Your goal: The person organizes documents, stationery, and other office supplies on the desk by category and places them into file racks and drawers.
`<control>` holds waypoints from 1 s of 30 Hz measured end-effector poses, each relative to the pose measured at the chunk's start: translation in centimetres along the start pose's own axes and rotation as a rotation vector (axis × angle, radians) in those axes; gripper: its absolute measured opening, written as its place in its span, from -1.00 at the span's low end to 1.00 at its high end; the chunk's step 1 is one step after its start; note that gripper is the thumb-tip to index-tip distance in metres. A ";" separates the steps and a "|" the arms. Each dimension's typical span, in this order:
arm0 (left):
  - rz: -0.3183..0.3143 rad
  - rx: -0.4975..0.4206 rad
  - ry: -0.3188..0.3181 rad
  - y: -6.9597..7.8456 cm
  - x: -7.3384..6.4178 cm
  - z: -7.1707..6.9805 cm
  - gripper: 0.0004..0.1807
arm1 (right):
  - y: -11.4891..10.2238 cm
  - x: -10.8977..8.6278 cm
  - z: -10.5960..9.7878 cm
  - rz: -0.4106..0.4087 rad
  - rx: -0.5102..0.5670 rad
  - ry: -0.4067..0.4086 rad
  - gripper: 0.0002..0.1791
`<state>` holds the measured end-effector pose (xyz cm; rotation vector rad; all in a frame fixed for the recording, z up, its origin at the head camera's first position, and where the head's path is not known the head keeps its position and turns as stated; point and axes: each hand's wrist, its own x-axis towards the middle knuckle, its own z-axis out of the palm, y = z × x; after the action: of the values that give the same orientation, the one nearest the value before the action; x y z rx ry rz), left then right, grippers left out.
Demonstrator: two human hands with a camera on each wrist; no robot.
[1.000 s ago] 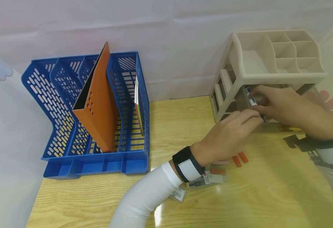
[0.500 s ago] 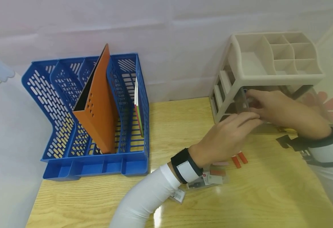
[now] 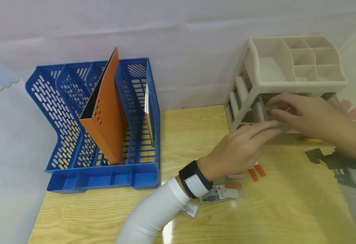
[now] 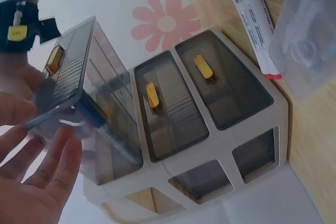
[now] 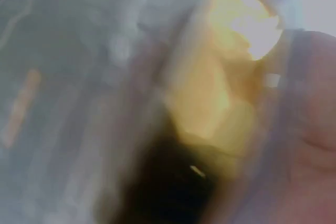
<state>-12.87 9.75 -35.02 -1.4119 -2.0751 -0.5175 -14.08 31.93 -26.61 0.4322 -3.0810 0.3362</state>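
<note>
The beige desk organizer point(image 3: 264, 82) stands at the right of the table, its clear top drawer point(image 4: 113, 111) pulled out. Inside the drawer a dark, slim item point(image 4: 111, 137) shows through the wall. My right hand point(image 3: 310, 113) is over this drawer, thumb and fingers spread apart with nothing visible between them. Just in front, my left hand point(image 3: 238, 149) has its fingers extended toward the drawer's corner; whether they touch it I cannot tell. A gold handle point(image 4: 54, 59) sits on the drawer front. The right wrist view is badly blurred.
A blue file rack point(image 3: 101, 168) at left holds an orange folder point(image 3: 109, 112) and thin booklets point(image 3: 148, 117). Below my left hand lie a clear case point(image 3: 208, 196) with small items and red-ended sticks point(image 3: 259, 168). Two lower drawers point(image 4: 170, 106) are closed.
A white tube in my right hand went down into the drawer and left its grasp. The right fingers have spread and drawn back slightly right. My left hand has barely moved.
</note>
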 end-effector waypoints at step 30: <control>-0.234 -0.218 -0.133 -2.1 -7.7 -1.0 -0.38 | -2.0 -9.7 5.1 -0.518 0.155 0.262 -0.78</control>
<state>-12.45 2.90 -39.22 -1.3603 -2.3664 -0.7847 -4.08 31.61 -31.61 1.0617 -2.5753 0.5572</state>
